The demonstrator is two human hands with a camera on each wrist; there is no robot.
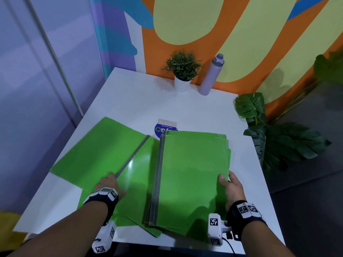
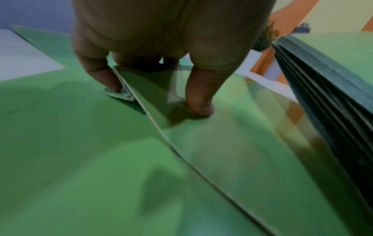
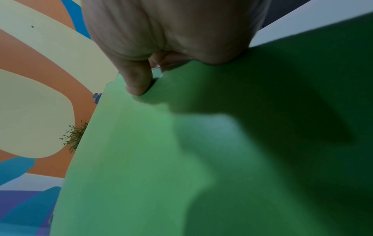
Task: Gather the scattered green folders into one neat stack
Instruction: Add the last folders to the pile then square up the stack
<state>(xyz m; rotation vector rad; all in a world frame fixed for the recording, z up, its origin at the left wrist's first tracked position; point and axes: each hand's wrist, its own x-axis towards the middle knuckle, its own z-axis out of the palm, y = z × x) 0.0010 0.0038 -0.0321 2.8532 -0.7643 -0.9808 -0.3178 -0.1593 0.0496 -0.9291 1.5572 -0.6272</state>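
green folders lie on the white surface (image 1: pixel 130 101) in two groups. a stack of folders (image 1: pixel 193 173) sits on the right side, grey spines to the left, its left edge raised so the spines show fanned in the left wrist view (image 2: pixel 322 83). the right hand (image 1: pixel 232 188) grips the stack's right edge, thumb on top and the other fingers tucked under; the right wrist view shows the thumb (image 3: pixel 137 79) pressed on the top cover (image 3: pixel 181 159).

left of the stack an open folder (image 1: pixel 100 151) lies spread flat, its grey spine (image 1: pixel 132 156) running diagonally, the glossy right flap reaching under the stack. another folder (image 1: pixel 130 216) lies beneath it, nearer the front edge. the left hand (image 1: pixel 109 184) sits at the near end of the spine with fingers curled down: in the left wrist view one finger (image 2: pixel 96 75) presses on the left side of the spine's end and the thumb (image 2: pixel 201 95) presses on the right flap, pinching the spine between them.

behind the stack a blue and white card (image 1: pixel 165 127) pokes out, partly covered. at the far edge stand a small potted plant (image 1: pixel 182 71) and a lilac bottle (image 1: pixel 211 75), near each other against the painted wall. large dark leaves (image 1: pixel 250 106) hang beside the surface on the right.
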